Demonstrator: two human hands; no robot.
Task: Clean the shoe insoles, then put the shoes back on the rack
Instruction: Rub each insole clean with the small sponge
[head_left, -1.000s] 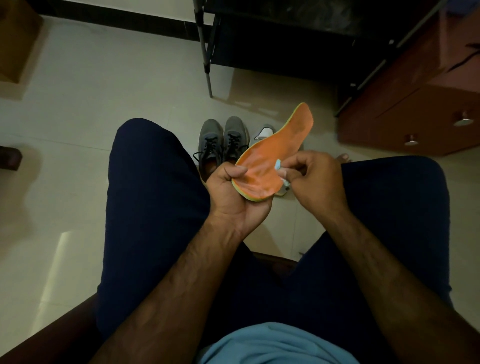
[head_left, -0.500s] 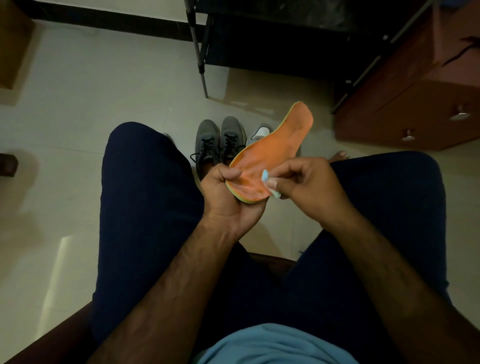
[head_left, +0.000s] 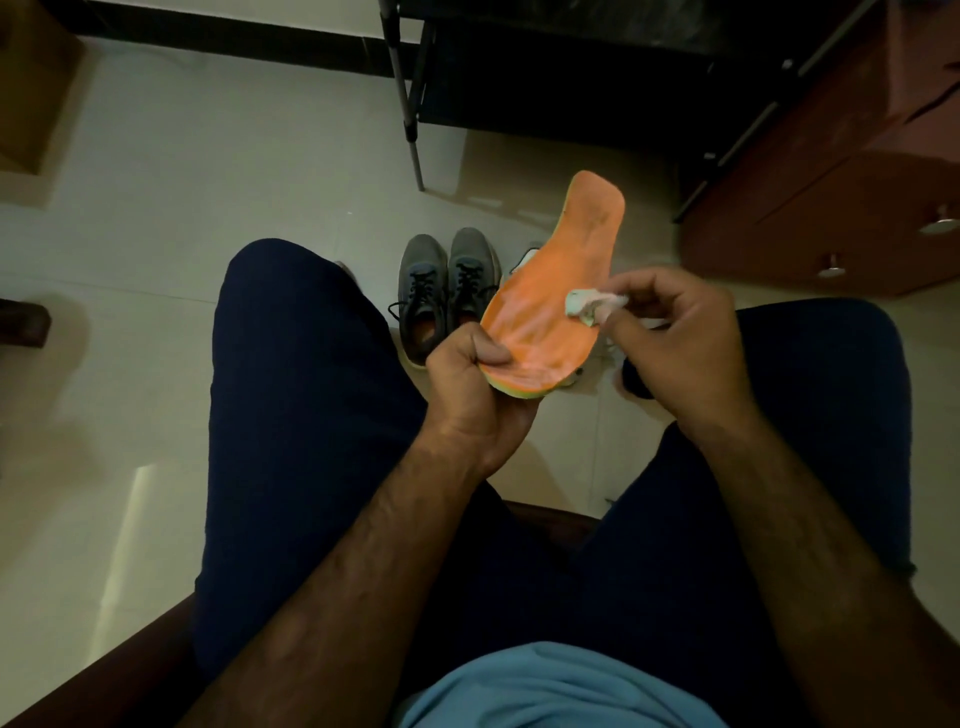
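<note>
Down at six o'clock, closest of all, a light blue shirt (head_left: 545, 691) is being worn, along with dark blue trousers (head_left: 301, 415) over two knees spread apart. A brown seat (head_left: 550, 525) is being sat on.

A bit farther out, in the middle, the orange insole (head_left: 561, 280) is being held up in the air between the knees. Its near end is being gripped tight by the left hand (head_left: 478, 395), with the thumb being pressed on top and the fingers being curled under. Its far end is being pointed toward one o'clock. At three o'clock of the insole, a small white wipe (head_left: 582, 306) is being pinched by the curled fingers of the right hand (head_left: 675, 343), and it is being pressed on the insole's edge.

Farther off, on the pale floor (head_left: 208, 208), two grey shoes (head_left: 447, 280) are being left side by side at eleven o'clock of the left hand, toes toward twelve o'clock. A white shoe (head_left: 522, 257) is being mostly hidden behind the insole.

Farthest away, at twelve o'clock, the dark rack (head_left: 545, 78) is being held up on thin legs. At two o'clock, a brown cabinet (head_left: 831, 208) with round knobs is being shown.
</note>
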